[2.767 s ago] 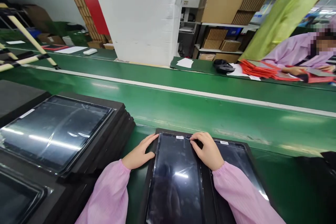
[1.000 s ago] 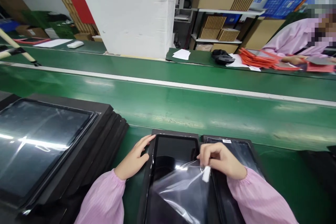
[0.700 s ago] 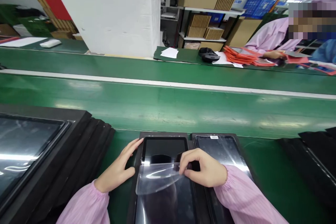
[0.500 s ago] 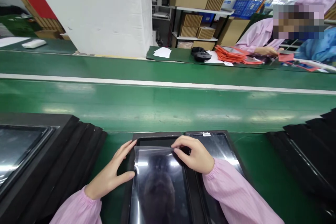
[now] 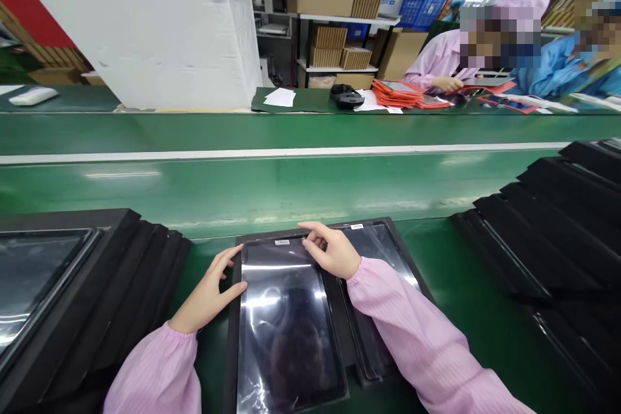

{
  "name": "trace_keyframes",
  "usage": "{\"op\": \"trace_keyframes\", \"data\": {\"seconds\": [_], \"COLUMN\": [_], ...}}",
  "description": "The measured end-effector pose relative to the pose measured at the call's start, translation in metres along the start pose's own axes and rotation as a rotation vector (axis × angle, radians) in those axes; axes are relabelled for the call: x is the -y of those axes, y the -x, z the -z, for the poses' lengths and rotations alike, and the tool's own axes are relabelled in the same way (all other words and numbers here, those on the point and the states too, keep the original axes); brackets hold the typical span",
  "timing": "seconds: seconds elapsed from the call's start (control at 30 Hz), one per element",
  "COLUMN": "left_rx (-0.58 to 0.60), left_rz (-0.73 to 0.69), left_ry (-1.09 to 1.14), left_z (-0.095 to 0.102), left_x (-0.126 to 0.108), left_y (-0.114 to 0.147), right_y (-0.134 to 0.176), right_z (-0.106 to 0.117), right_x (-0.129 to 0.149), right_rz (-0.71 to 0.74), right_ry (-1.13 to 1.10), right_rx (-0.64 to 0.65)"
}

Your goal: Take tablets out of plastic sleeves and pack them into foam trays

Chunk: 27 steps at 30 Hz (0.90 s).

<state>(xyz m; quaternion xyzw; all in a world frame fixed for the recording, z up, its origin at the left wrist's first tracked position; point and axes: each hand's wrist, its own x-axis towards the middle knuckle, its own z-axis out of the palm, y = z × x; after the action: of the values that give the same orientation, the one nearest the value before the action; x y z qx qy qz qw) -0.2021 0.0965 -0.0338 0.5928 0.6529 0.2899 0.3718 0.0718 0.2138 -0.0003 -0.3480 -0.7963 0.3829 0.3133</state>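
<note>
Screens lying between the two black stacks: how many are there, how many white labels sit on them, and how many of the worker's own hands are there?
Screens: 2 (left screen, right screen)
White labels: 2 (left label, right label)
Hands: 2 (left hand, right hand)
Total: 6

Central screen panel (image 5: pixel 291 317): is gleaming black, with white and bluish-grey reflections streaking its face
Neighbouring screen panel (image 5: pixel 383 249): is gleaming black too, a pale glare crossing it
Small stickers (image 5: pixel 282 242): are showing white, with faint dark print on one
Left tray stack (image 5: pixel 121 310): is looking matte black
Right tray stack (image 5: pixel 557 239): is looking matte black, with thin bright glints
Sleeves (image 5: pixel 412 330): are showing lilac-pink, with fine lengthwise stripes
Workbench (image 5: pixel 233 191): is glowing green, with whitish glare patches
Long strip (image 5: pixel 242 154): is running plain white
Pillar (image 5: pixel 160 19): is showing white with grey scuffs
Slanting band (image 5: pixel 29 6): is showing solid red
Flat pouches (image 5: pixel 395 97): are showing orange-red
</note>
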Motion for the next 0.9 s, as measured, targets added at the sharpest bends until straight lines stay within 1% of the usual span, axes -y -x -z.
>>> {"op": "trace_keyframes", "data": {"seconds": [0.17, 0.27, 0.33, 0.4, 0.5, 0.6, 0.73, 0.9], "left_rx": [0.004, 0.003, -0.001, -0.008, -0.012, -0.005, 0.0, 0.003], "left_rz": [-0.013, -0.024, -0.031, -0.036, -0.039, -0.034, -0.018, -0.001], "left_ry": [-0.011, -0.019, -0.023, -0.026, -0.027, -0.026, -0.031, -0.039], "left_z": [0.001, 0.001, 0.001, 0.001, 0.001, 0.001, 0.002, 0.002], "left_x": [0.001, 0.002, 0.002, 0.003, 0.003, 0.002, -0.001, -0.002], "left_y": [-0.001, -0.002, -0.002, -0.002, -0.003, -0.003, -0.002, -0.002], "right_y": [-0.002, -0.008, -0.015, -0.023, -0.032, -0.035, -0.033, -0.033], "right_z": [0.0, -0.005, -0.012, -0.021, -0.035, -0.043, -0.043, -0.039], "right_x": [0.001, 0.013, 0.022, 0.03, 0.032, 0.023, 0.01, 0.003], "right_rz": [-0.096, -0.133, -0.163, -0.2, -0.268, -0.331, -0.394, -0.448], "right_ry": [-0.147, -0.276, -0.365, -0.444, -0.567, -0.684, -0.808, -0.912], "right_rx": [0.007, 0.084, 0.144, 0.171, 0.144, 0.084, 0.035, 0.007]}}
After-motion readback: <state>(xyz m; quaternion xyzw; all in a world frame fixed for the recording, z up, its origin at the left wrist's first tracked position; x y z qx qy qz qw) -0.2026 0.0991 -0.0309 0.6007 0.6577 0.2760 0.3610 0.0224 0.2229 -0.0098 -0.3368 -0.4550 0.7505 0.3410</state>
